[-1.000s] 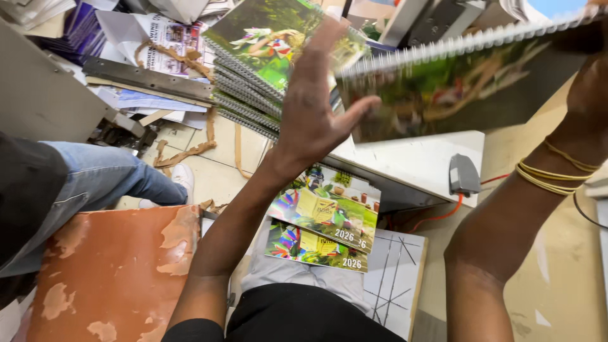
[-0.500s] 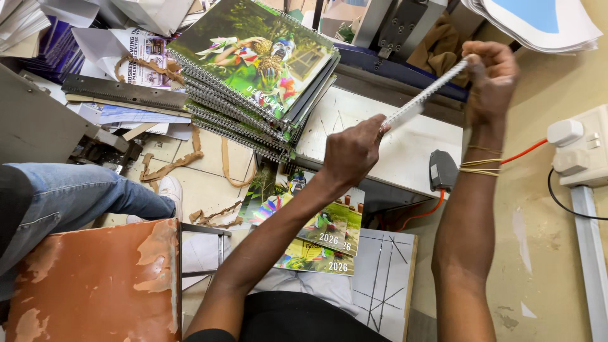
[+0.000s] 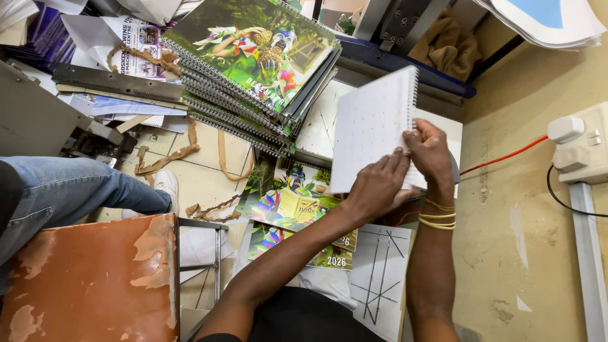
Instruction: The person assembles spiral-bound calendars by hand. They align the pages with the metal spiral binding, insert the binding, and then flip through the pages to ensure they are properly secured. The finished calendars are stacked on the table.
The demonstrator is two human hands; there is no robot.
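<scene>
at the lower left of the frame stands a worn orange stool point(image 3: 88, 285), and above it a leg in blue jeans point(image 3: 69, 190) with a white shoe point(image 3: 166, 183) belongs to another person, over a tiled floor with brown paper scraps point(image 3: 164, 157). in the upper middle lies a stack of spiral-bound calendars point(image 3: 253, 63), the top one showing a colourful green cover, with the wire bindings along its left edge. below the stack, in the middle of the frame, some loose printed calendar sheets point(image 3: 288, 209) lie flat. right of the middle, the white spiral-bound calendar point(image 3: 370, 126) is held nearly upright, its dotted back side toward the camera and the wire binding at its right edge. the left hand point(image 3: 377, 187) supports its lower edge from below with the fingers closed on it, and the right hand point(image 3: 430, 152), with yellow rubber bands point(image 3: 437, 218) on the wrist, pinches the edge near the binding with a narrow grip. to handle it well, i judge that both hands should keep the pages squared and hold close to the wire, so that no sheet slips or bends at the holes. at the far right a white wall socket point(image 3: 579, 145) with a plug sits on the beige wall. i see no real container here, no box or tray; the calendars only lie in the stack on the table.
</scene>
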